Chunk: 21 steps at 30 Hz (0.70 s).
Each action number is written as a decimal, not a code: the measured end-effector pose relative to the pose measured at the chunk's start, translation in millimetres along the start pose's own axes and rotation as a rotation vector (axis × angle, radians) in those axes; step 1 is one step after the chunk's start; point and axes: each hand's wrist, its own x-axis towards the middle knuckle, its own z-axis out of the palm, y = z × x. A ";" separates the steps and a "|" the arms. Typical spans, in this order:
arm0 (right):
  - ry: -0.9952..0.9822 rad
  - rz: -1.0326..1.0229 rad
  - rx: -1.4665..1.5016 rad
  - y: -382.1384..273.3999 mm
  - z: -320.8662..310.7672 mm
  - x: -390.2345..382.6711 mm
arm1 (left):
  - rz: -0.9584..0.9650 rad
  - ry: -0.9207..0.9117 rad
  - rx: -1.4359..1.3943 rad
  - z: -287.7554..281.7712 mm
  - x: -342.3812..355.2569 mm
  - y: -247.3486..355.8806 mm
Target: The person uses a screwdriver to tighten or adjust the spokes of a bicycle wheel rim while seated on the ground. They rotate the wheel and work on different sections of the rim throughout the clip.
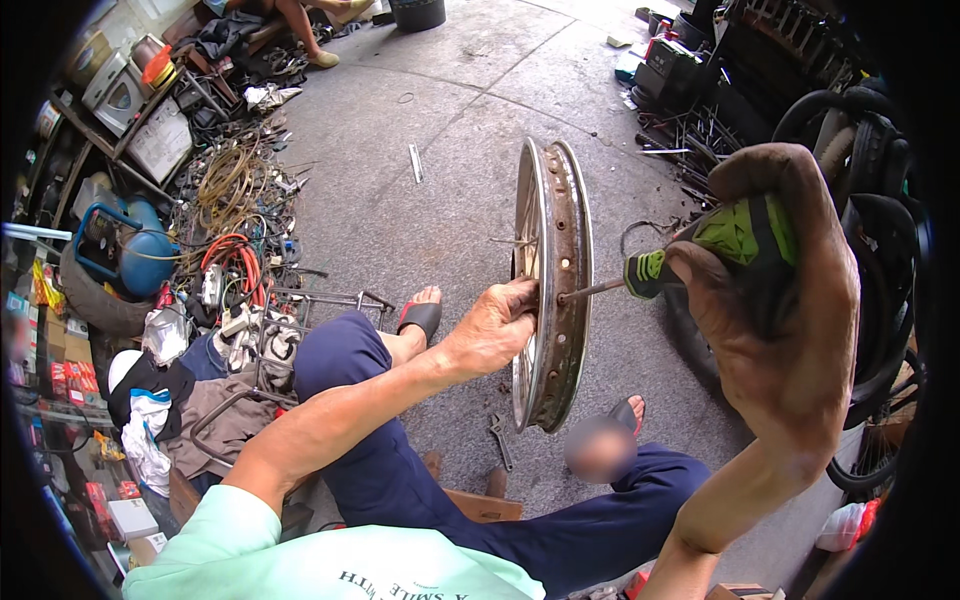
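A spoked wheel rim [571,215] without a tyre stands upright in front of me, its rusty brown channel turned to the right. My left hand [492,335] is closed at the rim's left side, thumb and fingers pinched near the spokes. Whether a spoke is between the fingertips is hidden. In my right hand [790,350] is a screwdriver [745,235] with a bulky green-and-black body, the fingers wrapped round it. Its thin shaft points left, and the tip meets a hole in the rim's channel, level with my left fingertips.
An adjustable wrench [501,442] lies on the floor between my feet. Tangled cables [235,180] and a blue tank [148,245] crowd the left. Black tyres [870,230] are heaped at the right, beyond my right hand. Another person's leg [300,30] shows at the far left.
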 end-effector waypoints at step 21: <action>0.006 0.091 -0.175 -2.1 1.1 3.2 | 0.095 -0.001 0.066 -3.8 11.9 -1.1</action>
